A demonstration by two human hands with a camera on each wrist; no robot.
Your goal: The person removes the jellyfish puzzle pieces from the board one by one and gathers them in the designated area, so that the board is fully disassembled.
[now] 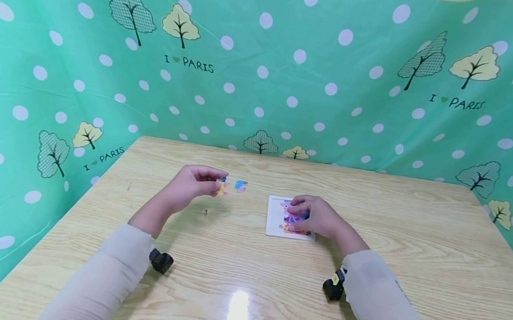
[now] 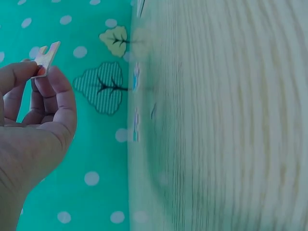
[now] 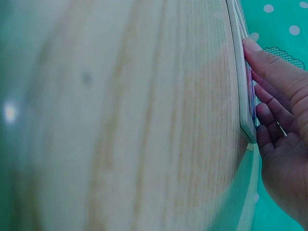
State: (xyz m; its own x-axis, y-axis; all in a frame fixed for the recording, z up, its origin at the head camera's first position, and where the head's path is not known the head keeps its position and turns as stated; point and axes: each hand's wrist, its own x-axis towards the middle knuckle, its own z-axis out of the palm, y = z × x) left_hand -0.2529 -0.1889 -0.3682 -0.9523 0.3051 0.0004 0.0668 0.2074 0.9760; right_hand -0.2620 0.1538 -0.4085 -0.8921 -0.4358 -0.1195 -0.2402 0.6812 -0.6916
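Note:
My left hand (image 1: 186,188) is raised over the left part of the table and pinches a jigsaw puzzle piece (image 2: 46,60) between thumb and fingers. The piece is pale at its edge, with a notch on its upper side. Just right of this hand lies a blue and pink loose puzzle piece (image 1: 240,185). The right hand (image 1: 322,217) rests on a white-framed puzzle board (image 1: 274,221), its thumb and bent fingertips touching the board's face. A colourful assembled part (image 1: 290,229) fills the board's right side, partly hidden by the fingers; its left side is white.
The wooden table (image 1: 242,262) reaches back to a green dotted cloth (image 1: 270,63). A tiny dark mark or bit (image 1: 206,212) shows on the tabletop below the left hand. Black wrist cameras hang beneath both sleeves.

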